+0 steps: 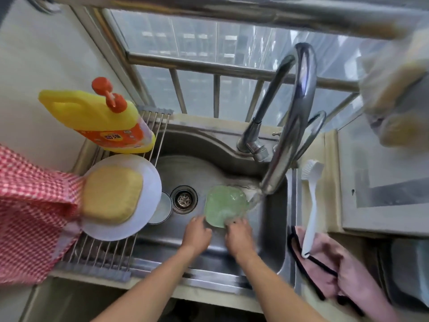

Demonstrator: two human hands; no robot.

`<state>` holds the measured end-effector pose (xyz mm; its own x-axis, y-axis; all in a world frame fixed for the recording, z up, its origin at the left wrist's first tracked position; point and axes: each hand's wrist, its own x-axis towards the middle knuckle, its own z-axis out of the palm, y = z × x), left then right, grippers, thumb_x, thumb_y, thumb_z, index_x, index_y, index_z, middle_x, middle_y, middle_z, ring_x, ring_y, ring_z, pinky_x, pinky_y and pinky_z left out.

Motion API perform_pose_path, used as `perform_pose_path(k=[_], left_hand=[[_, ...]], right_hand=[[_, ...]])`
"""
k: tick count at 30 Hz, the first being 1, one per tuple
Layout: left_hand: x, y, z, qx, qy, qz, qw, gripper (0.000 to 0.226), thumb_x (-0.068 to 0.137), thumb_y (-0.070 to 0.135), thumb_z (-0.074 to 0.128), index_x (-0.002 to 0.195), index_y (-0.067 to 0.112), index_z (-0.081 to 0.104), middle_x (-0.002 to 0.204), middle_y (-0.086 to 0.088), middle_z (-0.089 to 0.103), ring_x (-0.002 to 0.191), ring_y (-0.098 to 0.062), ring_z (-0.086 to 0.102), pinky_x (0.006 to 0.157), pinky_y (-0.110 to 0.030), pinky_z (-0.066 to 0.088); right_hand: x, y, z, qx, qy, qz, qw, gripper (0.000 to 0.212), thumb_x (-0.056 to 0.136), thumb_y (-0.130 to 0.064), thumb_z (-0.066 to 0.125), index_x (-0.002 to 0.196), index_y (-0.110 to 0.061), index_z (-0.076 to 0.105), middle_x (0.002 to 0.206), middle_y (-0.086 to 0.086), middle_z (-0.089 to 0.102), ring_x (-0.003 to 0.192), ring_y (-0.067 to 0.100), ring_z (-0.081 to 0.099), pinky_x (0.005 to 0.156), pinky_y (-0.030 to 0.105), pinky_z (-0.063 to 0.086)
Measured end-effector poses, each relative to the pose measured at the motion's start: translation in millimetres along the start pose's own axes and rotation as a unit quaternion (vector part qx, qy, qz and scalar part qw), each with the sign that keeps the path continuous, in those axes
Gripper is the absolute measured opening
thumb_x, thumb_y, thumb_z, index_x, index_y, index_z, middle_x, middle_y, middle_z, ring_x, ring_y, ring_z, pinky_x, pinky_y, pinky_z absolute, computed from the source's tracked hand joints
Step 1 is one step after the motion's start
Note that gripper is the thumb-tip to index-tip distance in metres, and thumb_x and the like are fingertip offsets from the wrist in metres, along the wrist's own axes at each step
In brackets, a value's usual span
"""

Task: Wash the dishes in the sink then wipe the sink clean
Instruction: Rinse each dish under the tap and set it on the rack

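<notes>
A steel sink (274, 228) sits under a window (209, 49) w/ metal bars. A bendy tap (294, 117) pours water down into it. The drain (183, 199) is in the middle of the sink floor.

Both hands are low in the sink. The left hand (197, 233) & right hand (239, 235) each hold the near edge of a green plate (222, 205), fingers curled on it, right by the water.

On the left, a wire rack (99, 249) lies over the sink. A white plate (148, 182) sits on it w/ a yellow sponge (111, 194) on top. A small bowl (163, 209) peeks out under that plate. A yellow soap bottle (97, 117) lies at the back of the rack. A red checked cloth (30, 210) hangs far left.

On the right, a white brush (312, 205) rests on a pink cloth (336, 266).
</notes>
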<state>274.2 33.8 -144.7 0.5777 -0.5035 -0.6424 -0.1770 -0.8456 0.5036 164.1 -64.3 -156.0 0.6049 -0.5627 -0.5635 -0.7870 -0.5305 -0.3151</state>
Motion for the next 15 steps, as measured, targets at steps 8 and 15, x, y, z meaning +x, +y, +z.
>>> perform_pose_path(k=[8,15], left_hand=[[28,1,11,-0.133,0.051,-0.142,0.980,0.017,0.086,0.010,0.058,0.102,0.013,0.062,0.103,-0.010,0.070,0.100,-0.030,0.065,0.090,-0.036,0.051],[22,21,-5,-0.140,0.069,-0.167,0.973,0.015,0.093,0.018,0.056,0.105,0.012,0.062,0.107,-0.012,0.069,0.105,-0.034,0.063,0.089,-0.036,0.046]], right_hand=[[8,-2,-11,-0.063,0.092,-0.109,0.988,0.048,0.016,0.000,0.089,0.052,-0.017,0.063,0.058,0.000,0.057,0.051,0.021,0.059,0.042,0.022,0.040],[3,12,-11,-0.021,0.097,-0.164,0.982,0.033,0.056,0.002,0.079,0.073,-0.019,0.062,0.075,0.000,0.056,0.071,0.022,0.054,0.058,0.030,0.040]])
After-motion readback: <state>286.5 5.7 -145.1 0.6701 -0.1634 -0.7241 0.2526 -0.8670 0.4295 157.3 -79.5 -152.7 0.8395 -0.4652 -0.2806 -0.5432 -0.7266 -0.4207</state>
